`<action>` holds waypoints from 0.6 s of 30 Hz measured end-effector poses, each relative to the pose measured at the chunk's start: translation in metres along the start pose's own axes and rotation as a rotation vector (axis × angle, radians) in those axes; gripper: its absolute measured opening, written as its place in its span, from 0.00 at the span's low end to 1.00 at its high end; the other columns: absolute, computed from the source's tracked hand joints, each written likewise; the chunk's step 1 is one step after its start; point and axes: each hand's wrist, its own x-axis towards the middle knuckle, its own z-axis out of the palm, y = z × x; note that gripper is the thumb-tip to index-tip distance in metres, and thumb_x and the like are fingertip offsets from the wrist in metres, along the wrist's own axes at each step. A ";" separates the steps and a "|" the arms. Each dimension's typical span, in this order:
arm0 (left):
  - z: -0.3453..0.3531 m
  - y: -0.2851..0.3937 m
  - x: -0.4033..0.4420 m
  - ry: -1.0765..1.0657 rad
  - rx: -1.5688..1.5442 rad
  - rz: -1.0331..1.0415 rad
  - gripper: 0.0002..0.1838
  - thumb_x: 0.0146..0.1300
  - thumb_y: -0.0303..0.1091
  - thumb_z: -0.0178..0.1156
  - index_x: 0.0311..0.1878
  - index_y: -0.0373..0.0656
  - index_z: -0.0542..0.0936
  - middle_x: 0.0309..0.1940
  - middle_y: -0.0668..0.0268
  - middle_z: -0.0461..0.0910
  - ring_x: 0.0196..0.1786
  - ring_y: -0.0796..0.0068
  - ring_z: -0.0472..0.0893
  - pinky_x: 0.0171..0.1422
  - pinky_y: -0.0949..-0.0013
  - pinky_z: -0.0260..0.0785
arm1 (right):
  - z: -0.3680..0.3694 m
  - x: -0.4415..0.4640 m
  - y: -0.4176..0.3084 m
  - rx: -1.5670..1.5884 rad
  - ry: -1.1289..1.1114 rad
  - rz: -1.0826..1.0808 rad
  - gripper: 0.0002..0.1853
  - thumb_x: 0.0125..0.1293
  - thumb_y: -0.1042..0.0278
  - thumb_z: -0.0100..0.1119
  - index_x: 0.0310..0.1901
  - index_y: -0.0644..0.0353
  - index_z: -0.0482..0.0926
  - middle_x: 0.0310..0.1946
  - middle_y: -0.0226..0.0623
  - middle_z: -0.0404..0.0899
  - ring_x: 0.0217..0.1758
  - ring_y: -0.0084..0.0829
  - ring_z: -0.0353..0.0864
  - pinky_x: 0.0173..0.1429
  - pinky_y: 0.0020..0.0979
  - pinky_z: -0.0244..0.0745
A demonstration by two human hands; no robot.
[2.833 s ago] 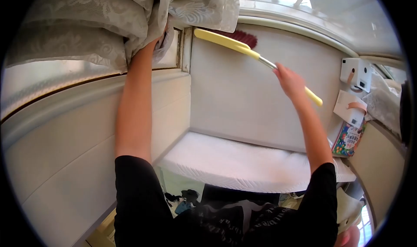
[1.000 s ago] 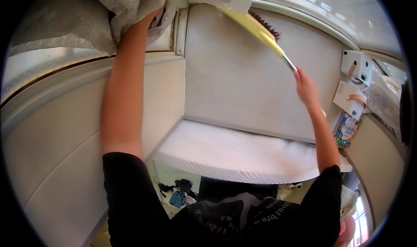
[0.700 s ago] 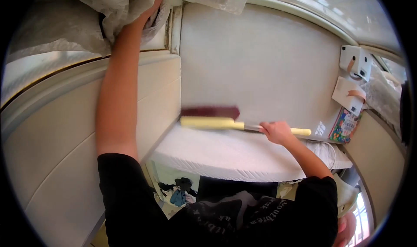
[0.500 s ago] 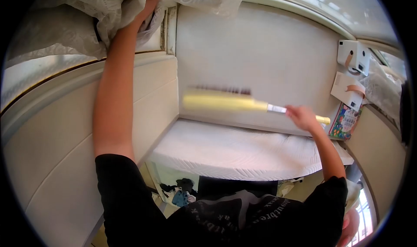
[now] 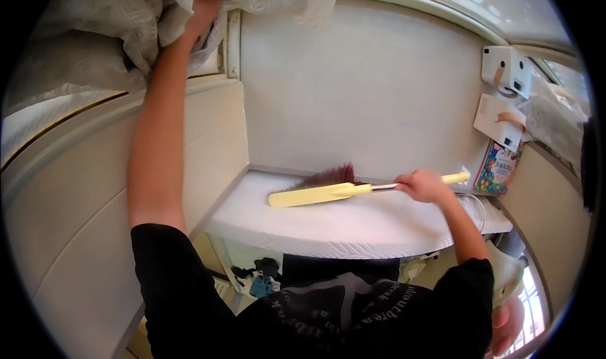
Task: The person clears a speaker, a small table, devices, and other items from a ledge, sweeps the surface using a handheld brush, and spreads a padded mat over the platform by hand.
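A bed brush (image 5: 312,195) with a pale yellow head and dark red bristles lies against the white padded bench top (image 5: 252,223), its bristles towards the back wall. My right hand (image 5: 421,186) is closed around the metal part of its handle, and the yellow end sticks out beyond. High at the upper left, my left hand (image 5: 205,10) is raised into a bunched, patterned white curtain (image 5: 126,18). Its fingers are mostly hidden by the gathered fabric, which hangs on both sides of the wrist.
A pale panel (image 5: 353,87) rises behind the bench. At the right are two white boxes (image 5: 502,120) with tan straps and a colourful book (image 5: 497,168). A white cable (image 5: 481,214) loops over the bench's right end. Dark and blue cloth items (image 5: 264,277) lie below.
The brush has come down from in front of the back panel onto the bench top, with my right hand moving lower and left. My left hand stays up in the curtain.
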 end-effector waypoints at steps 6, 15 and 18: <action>0.013 0.021 0.016 -0.133 -0.011 0.028 0.24 0.75 0.35 0.51 0.74 0.52 0.71 0.72 0.67 0.73 0.76 0.60 0.68 0.75 0.30 0.51 | -0.049 -0.019 0.101 0.117 0.794 0.268 0.15 0.78 0.52 0.55 0.53 0.52 0.82 0.27 0.51 0.80 0.31 0.56 0.82 0.35 0.50 0.73; -0.087 0.033 0.070 0.176 -1.809 -0.823 0.22 0.61 0.32 0.74 0.55 0.31 0.82 0.49 0.59 0.87 0.51 0.68 0.85 0.58 0.61 0.76 | 0.059 -0.065 0.078 -0.096 0.468 0.146 0.13 0.75 0.50 0.58 0.45 0.50 0.83 0.25 0.45 0.83 0.30 0.53 0.84 0.36 0.53 0.77; -0.150 0.018 0.094 0.004 -1.725 -0.762 0.20 0.60 0.36 0.73 0.52 0.34 0.85 0.46 0.56 0.90 0.50 0.60 0.88 0.57 0.59 0.77 | 0.022 -0.118 0.071 -0.155 0.264 0.085 0.13 0.73 0.50 0.60 0.47 0.49 0.84 0.26 0.43 0.83 0.31 0.50 0.85 0.37 0.49 0.79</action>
